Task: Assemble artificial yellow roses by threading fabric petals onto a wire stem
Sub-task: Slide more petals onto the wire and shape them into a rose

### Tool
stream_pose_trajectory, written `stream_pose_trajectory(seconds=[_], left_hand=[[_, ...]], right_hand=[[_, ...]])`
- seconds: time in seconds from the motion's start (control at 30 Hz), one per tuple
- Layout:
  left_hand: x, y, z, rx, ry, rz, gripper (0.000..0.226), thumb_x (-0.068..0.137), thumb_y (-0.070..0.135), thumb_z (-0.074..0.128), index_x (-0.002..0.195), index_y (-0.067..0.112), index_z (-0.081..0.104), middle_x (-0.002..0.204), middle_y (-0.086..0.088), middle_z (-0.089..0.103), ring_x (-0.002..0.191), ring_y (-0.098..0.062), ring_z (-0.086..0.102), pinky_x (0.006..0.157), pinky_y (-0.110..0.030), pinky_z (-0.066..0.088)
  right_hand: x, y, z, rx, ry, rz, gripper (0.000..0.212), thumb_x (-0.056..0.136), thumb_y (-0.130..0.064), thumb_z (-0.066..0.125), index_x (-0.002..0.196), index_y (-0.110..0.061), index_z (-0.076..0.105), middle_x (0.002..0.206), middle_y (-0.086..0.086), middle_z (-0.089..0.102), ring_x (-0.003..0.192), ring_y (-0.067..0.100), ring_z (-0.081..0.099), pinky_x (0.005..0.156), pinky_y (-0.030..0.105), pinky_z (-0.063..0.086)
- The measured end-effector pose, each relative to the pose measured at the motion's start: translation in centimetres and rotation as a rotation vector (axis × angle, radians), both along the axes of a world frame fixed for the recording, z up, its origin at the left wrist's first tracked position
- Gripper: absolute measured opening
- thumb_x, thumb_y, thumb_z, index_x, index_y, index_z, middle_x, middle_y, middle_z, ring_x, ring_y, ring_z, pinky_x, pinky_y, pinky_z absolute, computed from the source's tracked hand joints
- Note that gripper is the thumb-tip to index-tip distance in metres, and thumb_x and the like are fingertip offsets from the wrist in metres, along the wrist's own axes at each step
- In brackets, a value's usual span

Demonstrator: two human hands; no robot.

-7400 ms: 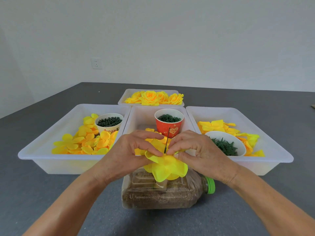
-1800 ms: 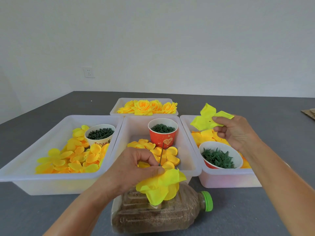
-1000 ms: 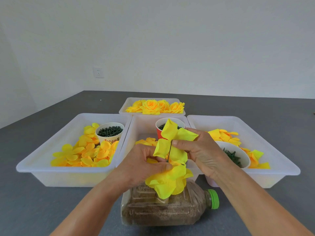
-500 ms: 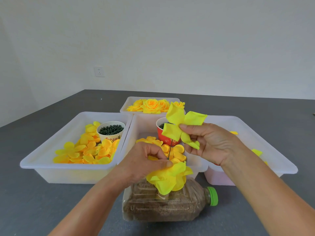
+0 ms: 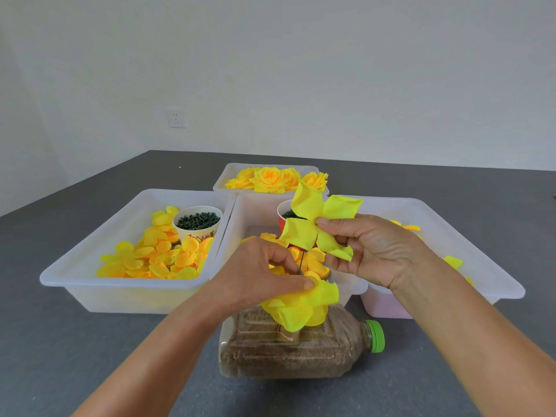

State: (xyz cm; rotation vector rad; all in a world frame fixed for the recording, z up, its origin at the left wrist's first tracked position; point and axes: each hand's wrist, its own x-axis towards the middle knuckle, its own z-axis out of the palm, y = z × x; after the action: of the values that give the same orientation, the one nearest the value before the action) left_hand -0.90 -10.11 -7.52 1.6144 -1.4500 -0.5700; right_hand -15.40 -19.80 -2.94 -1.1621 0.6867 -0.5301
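Observation:
A thin dark wire stem (image 5: pixel 301 262) stands upright out of a sand-filled plastic bottle (image 5: pixel 294 344) lying on its side. Several yellow petal layers (image 5: pixel 301 307) sit bunched low on the wire. My left hand (image 5: pixel 255 275) pinches these layers beside the wire. My right hand (image 5: pixel 370 251) pinches a flat four-lobed yellow fabric petal piece (image 5: pixel 319 224) at its centre, holding it just above the wire's tip.
Three white trays stand behind the bottle: the left tray (image 5: pixel 90 278) with loose yellow petals and a white cup (image 5: pixel 198 221) of dark green parts, the middle tray (image 5: pixel 240 215) with a red cup (image 5: pixel 282 219), the right tray (image 5: pixel 469 254). A far tray (image 5: pixel 228 173) holds finished roses (image 5: pixel 270 179).
My right hand brought a petal piece from the right tray to above the wire and has lowered it slightly in the last half second. My left hand stays pinching the stacked petals.

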Motion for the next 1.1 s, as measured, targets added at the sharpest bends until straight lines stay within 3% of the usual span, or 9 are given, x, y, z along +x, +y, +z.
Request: stream_pose_trajectory(seconds=[0.3, 0.43, 0.57, 0.63, 0.7, 0.83, 1.1], left_hand=[[-0.6, 0.3, -0.3, -0.008, -0.107, 0.033, 0.024, 0.061, 0.022, 0.087, 0.078, 0.014, 0.072, 0.085, 0.008, 0.067, 0.084, -0.006, 0.057, 0.076, -0.025, 0.045], [-0.7, 0.4, -1.1, -0.046, -0.005, 0.068, 0.023, 0.059, 0.024, 0.087, 0.077, 0.022, 0.072, 0.086, 0.011, 0.067, 0.085, -0.003, 0.059, 0.077, -0.021, 0.047], [-0.8, 0.6, -1.5, -0.16, 0.17, 0.1, 0.023, 0.058, 0.037, 0.079, 0.073, 0.022, 0.072, 0.084, 0.007, 0.07, 0.088, -0.009, 0.064, 0.08, -0.03, 0.052], [-0.9, 0.5, -1.7, -0.196, 0.174, 0.108, 0.012, 0.063, 0.025, 0.082, 0.067, 0.023, 0.07, 0.082, 0.009, 0.069, 0.087, -0.006, 0.063, 0.08, -0.027, 0.051], [-1.0, 0.5, -2.0, -0.205, 0.144, 0.107, 0.018, 0.066, 0.012, 0.082, 0.063, 0.023, 0.068, 0.081, 0.01, 0.068, 0.086, -0.002, 0.062, 0.08, -0.023, 0.05], [-1.0, 0.2, -2.2, -0.177, 0.126, 0.113, 0.013, 0.067, 0.008, 0.081, 0.065, 0.012, 0.069, 0.085, 0.01, 0.067, 0.083, 0.003, 0.061, 0.075, -0.016, 0.049], [-0.8, 0.0, -2.2, -0.097, 0.257, 0.125, 0.012, 0.066, 0.01, 0.082, 0.065, 0.007, 0.07, 0.087, -0.003, 0.073, 0.094, -0.01, 0.067, 0.081, -0.031, 0.055]], right_hand=[[0.2, 0.3, 0.2, 0.023, 0.003, 0.014, 0.007, 0.08, -0.009, 0.064, 0.08, -0.016, 0.065, 0.063, -0.002, 0.069, 0.051, 0.008, 0.064, 0.045, 0.019, 0.05], [0.2, 0.3, 0.2, 0.036, 0.003, 0.011, 0.007, 0.079, -0.009, 0.065, 0.081, -0.016, 0.065, 0.064, -0.002, 0.07, 0.051, 0.008, 0.064, 0.045, 0.02, 0.05], [0.1, 0.4, 0.2, 0.049, 0.001, 0.008, 0.007, 0.078, -0.009, 0.066, 0.083, -0.014, 0.066, 0.067, 0.002, 0.071, 0.053, 0.011, 0.065, 0.044, 0.02, 0.049], [0.1, 0.4, 0.2, 0.052, -0.004, 0.006, 0.007, 0.078, -0.009, 0.066, 0.084, -0.014, 0.066, 0.068, 0.002, 0.071, 0.052, 0.011, 0.065, 0.044, 0.02, 0.049], [0.1, 0.3, 0.1, 0.053, -0.005, 0.004, 0.007, 0.078, -0.009, 0.066, 0.083, -0.014, 0.066, 0.068, 0.002, 0.071, 0.053, 0.011, 0.065, 0.044, 0.02, 0.049], [0.2, 0.4, 0.0, 0.05, 0.007, 0.004, 0.007, 0.076, -0.009, 0.067, 0.081, -0.014, 0.066, 0.065, 0.001, 0.07, 0.051, 0.01, 0.064, 0.044, 0.019, 0.049], [0.7, 0.7, -0.1, -0.027, 0.073, 0.033, 0.009, 0.074, -0.008, 0.069, 0.079, -0.013, 0.065, 0.061, 0.001, 0.069, 0.051, 0.011, 0.066, 0.047, 0.021, 0.052]])
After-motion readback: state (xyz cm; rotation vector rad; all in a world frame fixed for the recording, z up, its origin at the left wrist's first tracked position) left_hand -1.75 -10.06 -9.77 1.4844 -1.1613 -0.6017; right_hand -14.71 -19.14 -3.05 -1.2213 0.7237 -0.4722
